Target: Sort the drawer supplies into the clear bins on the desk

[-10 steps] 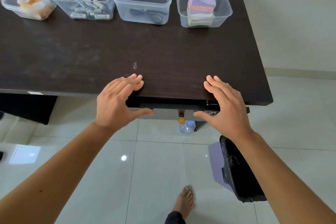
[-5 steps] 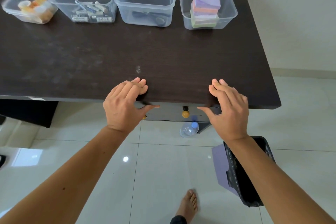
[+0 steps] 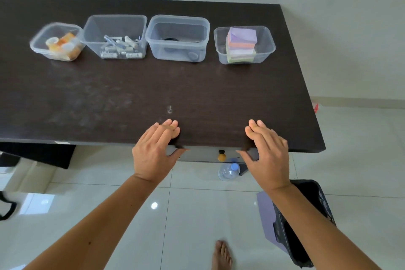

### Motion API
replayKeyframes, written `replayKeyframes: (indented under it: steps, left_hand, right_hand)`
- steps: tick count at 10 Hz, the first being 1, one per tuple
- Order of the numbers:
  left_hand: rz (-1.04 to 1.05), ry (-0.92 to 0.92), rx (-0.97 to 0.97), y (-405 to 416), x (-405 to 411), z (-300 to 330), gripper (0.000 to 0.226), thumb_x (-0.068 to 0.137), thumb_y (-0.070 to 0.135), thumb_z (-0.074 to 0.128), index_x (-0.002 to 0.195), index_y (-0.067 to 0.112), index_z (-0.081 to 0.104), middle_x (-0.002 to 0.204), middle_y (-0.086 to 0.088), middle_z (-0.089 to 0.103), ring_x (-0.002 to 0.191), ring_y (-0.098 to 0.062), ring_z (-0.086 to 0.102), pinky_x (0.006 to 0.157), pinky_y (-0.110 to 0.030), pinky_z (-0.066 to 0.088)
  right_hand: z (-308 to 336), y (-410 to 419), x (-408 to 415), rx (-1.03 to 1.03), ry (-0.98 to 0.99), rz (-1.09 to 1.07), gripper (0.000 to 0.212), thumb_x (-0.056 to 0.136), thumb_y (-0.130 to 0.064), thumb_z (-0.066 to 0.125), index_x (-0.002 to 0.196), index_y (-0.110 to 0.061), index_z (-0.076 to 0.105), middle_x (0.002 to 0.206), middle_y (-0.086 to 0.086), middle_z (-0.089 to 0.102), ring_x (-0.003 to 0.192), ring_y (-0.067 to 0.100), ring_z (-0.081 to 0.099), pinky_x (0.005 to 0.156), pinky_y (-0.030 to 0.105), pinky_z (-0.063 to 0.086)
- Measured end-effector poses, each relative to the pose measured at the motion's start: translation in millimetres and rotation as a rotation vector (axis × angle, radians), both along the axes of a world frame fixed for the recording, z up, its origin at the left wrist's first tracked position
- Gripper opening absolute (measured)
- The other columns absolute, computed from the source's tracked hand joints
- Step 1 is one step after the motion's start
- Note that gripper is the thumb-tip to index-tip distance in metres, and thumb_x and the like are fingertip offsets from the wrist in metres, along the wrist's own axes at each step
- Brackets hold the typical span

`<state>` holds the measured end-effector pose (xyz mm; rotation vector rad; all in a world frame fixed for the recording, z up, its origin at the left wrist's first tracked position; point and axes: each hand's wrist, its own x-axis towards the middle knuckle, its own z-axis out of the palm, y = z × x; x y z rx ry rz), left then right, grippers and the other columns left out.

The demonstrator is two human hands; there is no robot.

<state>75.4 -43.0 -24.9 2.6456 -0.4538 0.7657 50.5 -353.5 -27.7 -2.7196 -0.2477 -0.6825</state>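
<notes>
Nearest me, my left hand [image 3: 156, 151] and right hand [image 3: 268, 153] lie flat, fingers straight, on the desk [image 3: 131, 94] front edge, thumbs under it above the drawer [image 3: 208, 154]; far back, four clear bins [image 3: 177, 38] hold the sorted supplies

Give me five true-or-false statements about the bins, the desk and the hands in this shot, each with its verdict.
1. Four clear bins stand in a row on the desk. True.
2. The rightmost bin holds a stack of coloured note pads. True.
3. The left hand grips a pen. False: its fingers lie flat on the desk edge and hold nothing.
4. The right hand reaches into a bin. False: it rests on the desk's front edge, well short of the bins.
5. A plastic bottle lies on the floor under the desk. True.
</notes>
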Motion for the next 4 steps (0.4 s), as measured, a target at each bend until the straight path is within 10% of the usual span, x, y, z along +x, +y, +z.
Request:
replayKeyframes:
  steps: [3,4]
  left_hand:
    - [-0.065,0.381,0.069,6.3,-15.1,45.1,0.076,0.063,0.061,0.091,0.13,0.028,0.073,0.145,0.016,0.063,0.136,-0.014,0.06,0.096,-0.015,0.053]
    - [-0.146,0.377,0.211,10.9,-5.4,30.7,0.059,0.092,0.058,0.058,0.145,0.032,0.055,0.165,0.015,0.041,0.149,0.003,0.036,0.125,-0.014,0.01]
  right_hand:
    - [28.9,-9.4,-5.1,-0.058,0.384,0.145,0.078,0.068,-0.031,0.092,0.14,-0.019,0.066,0.159,-0.004,0.051,0.146,0.02,0.053,0.111,0.037,0.05]
    - [46.9,-6.1,5.6,-0.119,0.509,0.253,0.061,0.071,-0.039,0.08,0.13,-0.025,0.073,0.164,-0.004,0.039,0.134,0.017,0.065,0.098,0.032,0.058]
